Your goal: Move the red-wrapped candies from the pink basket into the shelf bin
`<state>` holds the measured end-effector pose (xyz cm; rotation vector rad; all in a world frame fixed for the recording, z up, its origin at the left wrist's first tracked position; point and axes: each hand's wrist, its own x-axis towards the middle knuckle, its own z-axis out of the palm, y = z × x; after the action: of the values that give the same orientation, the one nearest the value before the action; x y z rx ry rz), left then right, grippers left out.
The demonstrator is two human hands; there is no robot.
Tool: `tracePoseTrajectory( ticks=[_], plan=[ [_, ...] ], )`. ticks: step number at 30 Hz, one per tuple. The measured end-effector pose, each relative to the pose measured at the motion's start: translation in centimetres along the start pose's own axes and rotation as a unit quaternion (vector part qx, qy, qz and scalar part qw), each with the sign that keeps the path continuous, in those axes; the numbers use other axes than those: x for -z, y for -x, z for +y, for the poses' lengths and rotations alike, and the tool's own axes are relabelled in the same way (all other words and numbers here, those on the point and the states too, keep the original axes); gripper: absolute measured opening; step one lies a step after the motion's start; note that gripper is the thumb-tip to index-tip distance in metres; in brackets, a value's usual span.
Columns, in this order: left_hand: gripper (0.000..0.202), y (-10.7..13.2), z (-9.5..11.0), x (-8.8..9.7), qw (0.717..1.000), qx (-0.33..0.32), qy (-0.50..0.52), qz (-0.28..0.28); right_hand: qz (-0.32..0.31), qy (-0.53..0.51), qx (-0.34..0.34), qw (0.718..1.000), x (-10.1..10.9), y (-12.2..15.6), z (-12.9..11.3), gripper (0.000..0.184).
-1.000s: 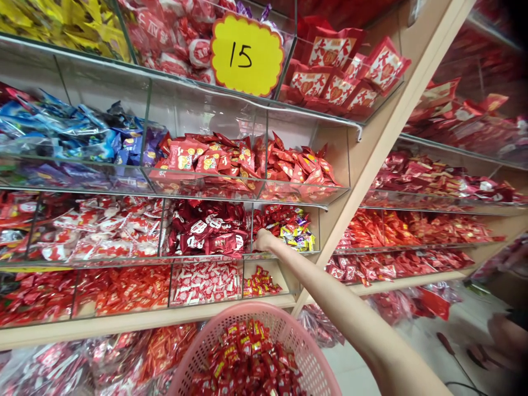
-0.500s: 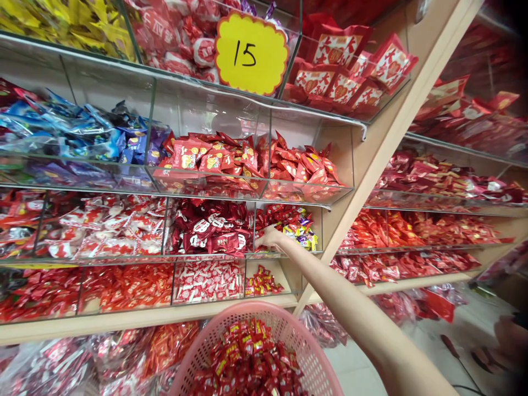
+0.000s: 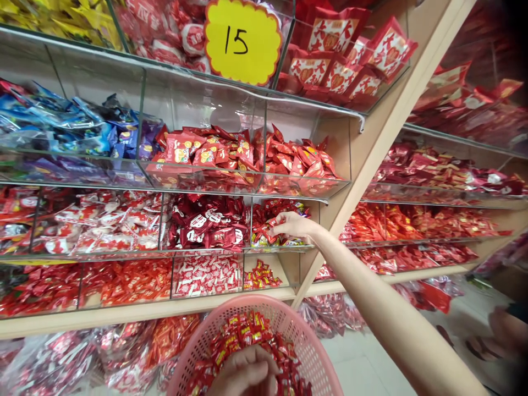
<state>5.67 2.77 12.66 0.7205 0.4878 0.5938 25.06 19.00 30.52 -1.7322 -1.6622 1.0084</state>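
Observation:
In the small shelf compartment at the centre right, my right hand (image 3: 291,226) reaches in with bent fingers, pinching a red-wrapped candy (image 3: 271,224). More red and yellow wrapped candies lie around and beneath these fingers. Low in the picture, my left hand (image 3: 245,371) is over the pink perforated basket (image 3: 317,357), its fingers curled together; whatever they hold, if anything, is hidden. Small red-wrapped candies (image 3: 247,328) with yellow print fill much of the basket.
Dark red packets (image 3: 212,223) fill the compartment left of my right hand. Clear dividers and front panels edge each compartment. A yellow sign (image 3: 243,41) reading 15 hangs above. A wooden upright (image 3: 371,148) stands at the right. Bagged candies (image 3: 58,360) lie under the shelf.
My left hand has come into view over the basket. My right hand has lifted slightly and shifted right within the compartment; a red candy now shows at its fingertips.

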Motion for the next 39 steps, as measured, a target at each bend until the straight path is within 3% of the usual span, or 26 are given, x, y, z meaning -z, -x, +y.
tracePoseTrajectory(
  ticks=[4,8,11,14,19,24,32,36,39],
  plan=[
    [0.027,-0.4,2.6,-0.7,0.984,-0.103,-0.001,0.148,-0.058,-0.079,0.072,0.993,-2.0,4.4,1.7,0.027],
    [0.029,-0.4,4.6,-0.6,0.964,-0.142,-0.068,0.216,-0.129,-0.109,0.096,0.981,-7.3,7.3,5.3,0.026],
    [0.026,-0.7,4.1,0.4,0.951,-0.139,-0.113,0.250,-0.128,-0.098,0.091,0.983,-11.3,8.4,7.7,0.023],
    [0.026,-0.6,2.7,1.7,0.944,-0.119,-0.119,0.283,-0.109,-0.081,0.090,0.987,-13.7,9.1,9.2,0.019],
    [0.028,0.2,0.7,3.8,0.950,-0.100,-0.097,0.281,-0.125,-0.099,0.072,0.985,-15.5,8.9,11.3,0.020],
    [0.030,0.3,-0.8,6.6,0.931,-0.083,-0.172,0.311,-0.099,-0.111,-0.001,0.989,-16.1,8.4,14.5,0.028],
    [0.030,-2.6,-4.7,10.2,0.872,-0.059,-0.366,0.320,-0.114,-0.012,-0.028,0.993,-16.7,8.3,20.5,0.021],
    [0.013,-4.7,-6.7,11.5,0.832,-0.072,-0.449,0.319,-0.098,0.066,-0.052,0.992,-18.5,7.9,22.1,0.016],
    [0.007,-5.4,-7.5,12.1,0.799,-0.069,-0.507,0.316,-0.061,0.121,-0.074,0.988,-20.2,7.5,22.5,0.026]
  ],
)
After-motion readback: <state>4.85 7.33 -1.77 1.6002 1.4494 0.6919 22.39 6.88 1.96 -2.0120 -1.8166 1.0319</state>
